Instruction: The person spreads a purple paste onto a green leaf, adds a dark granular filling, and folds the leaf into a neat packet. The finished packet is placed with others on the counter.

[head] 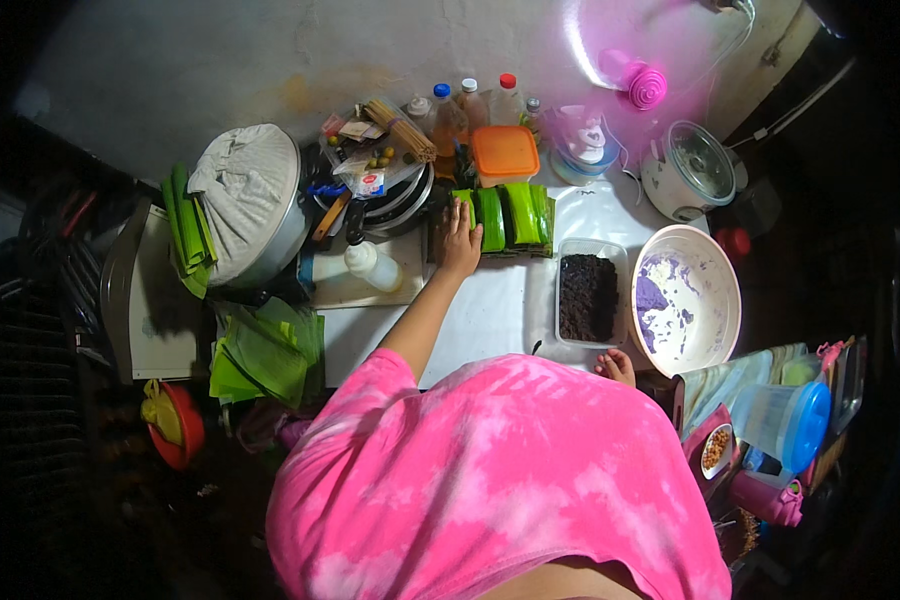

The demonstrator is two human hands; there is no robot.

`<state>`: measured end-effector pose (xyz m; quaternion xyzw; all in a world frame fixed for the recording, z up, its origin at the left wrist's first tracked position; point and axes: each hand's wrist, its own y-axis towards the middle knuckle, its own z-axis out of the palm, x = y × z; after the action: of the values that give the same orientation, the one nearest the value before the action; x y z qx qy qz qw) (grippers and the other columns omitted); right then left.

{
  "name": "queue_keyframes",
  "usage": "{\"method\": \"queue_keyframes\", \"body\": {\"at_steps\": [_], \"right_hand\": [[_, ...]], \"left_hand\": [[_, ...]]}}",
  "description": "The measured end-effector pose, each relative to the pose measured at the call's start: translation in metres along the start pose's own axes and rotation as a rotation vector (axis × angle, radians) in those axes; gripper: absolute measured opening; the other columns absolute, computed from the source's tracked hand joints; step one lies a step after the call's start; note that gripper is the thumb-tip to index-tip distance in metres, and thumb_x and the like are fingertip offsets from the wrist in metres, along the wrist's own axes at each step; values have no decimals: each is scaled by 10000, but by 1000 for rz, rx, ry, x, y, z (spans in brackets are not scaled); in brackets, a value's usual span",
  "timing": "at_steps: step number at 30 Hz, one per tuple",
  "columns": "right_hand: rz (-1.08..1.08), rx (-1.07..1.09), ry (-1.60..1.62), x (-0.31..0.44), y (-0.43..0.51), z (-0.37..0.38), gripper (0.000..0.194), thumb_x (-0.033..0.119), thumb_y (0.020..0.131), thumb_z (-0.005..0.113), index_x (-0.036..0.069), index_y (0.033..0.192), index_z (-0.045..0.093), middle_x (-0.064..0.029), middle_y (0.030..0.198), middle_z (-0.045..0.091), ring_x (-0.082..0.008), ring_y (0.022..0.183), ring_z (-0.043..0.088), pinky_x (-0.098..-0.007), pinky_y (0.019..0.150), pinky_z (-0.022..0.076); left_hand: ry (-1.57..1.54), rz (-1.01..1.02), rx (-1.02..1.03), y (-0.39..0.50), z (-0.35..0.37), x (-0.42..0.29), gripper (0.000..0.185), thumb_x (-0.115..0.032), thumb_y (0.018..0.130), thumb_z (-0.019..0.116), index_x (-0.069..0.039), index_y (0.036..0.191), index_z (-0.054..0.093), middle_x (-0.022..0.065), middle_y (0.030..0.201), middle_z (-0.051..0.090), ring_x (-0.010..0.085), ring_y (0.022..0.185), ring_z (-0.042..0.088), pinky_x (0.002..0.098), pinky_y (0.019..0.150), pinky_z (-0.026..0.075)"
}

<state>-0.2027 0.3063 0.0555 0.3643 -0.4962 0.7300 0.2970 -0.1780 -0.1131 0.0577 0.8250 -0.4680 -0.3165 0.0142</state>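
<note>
My left hand (459, 244) lies flat, palm down, on the left end of a row of green leaf-wrapped packets (523, 214) at the back of the white-covered table. Low at the table's front edge, beside my shirt, is my right hand (616, 366), its fingers partly curled; nothing shows in it. Just behind that hand stands a clear plastic container (555, 300) holding a dark, crumbly filling (589, 296). To its right sits a round pale basin (729, 300) with purple dough (651, 292) smeared inside.
Cut green leaves (266, 349) hang over the table's left end. A cloth-covered pot (244, 202), a squeeze bottle (375, 268) on a board, and a pan (401, 214) stand left. Behind are an orange-lidded tub (505, 150) and several bottles. A rice cooker (690, 172) is back right.
</note>
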Motion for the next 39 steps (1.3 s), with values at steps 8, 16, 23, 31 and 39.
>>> {"method": "queue_keyframes", "body": {"at_steps": [8, 16, 23, 31, 39], "right_hand": [[-28, -44, 10, -5, -9, -11, 192, 30, 903, 554, 19, 1089, 504, -56, 1004, 530, -141, 928, 559, -255, 698, 497], [-32, -61, 16, -12, -12, -30, 210, 28, 904, 553, 11, 1104, 491, -73, 1011, 528, -160, 927, 567, -271, 702, 510], [-66, -29, 74, -20, -13, -46, 219, 32, 906, 551, 14, 1114, 484, -84, 1004, 545, -159, 912, 586, -260, 696, 522], [-80, -84, 31, -21, -13, -44, 233, 37, 906, 551, 17, 1125, 476, -89, 1019, 548, -161, 923, 593, -267, 714, 532], [-43, -82, 15, -17, -12, -43, 244, 36, 901, 556, 14, 1132, 478, -86, 1026, 543, -155, 936, 586, -268, 721, 531]], "left_hand": [[-237, -495, -241, 25, 16, 6, 505, -348, 829, 627, 17, 1159, 514, 250, 1121, 542, 389, 1046, 519, 439, 905, 414], [-144, -520, -130, 44, 7, -2, 464, -368, 708, 742, 28, 923, 631, 233, 919, 648, 361, 896, 627, 430, 789, 480], [-360, -626, 61, 54, -1, 4, 403, -273, 715, 753, 37, 941, 631, 190, 900, 665, 292, 825, 650, 381, 714, 495], [-818, -732, -31, 50, 10, 37, 228, -200, 859, 610, 9, 928, 669, 175, 895, 668, 249, 785, 637, 345, 711, 472], [-42, -552, -78, 45, 16, 7, 251, -236, 871, 546, -12, 915, 649, 213, 965, 580, 370, 978, 532, 462, 847, 429]]}}
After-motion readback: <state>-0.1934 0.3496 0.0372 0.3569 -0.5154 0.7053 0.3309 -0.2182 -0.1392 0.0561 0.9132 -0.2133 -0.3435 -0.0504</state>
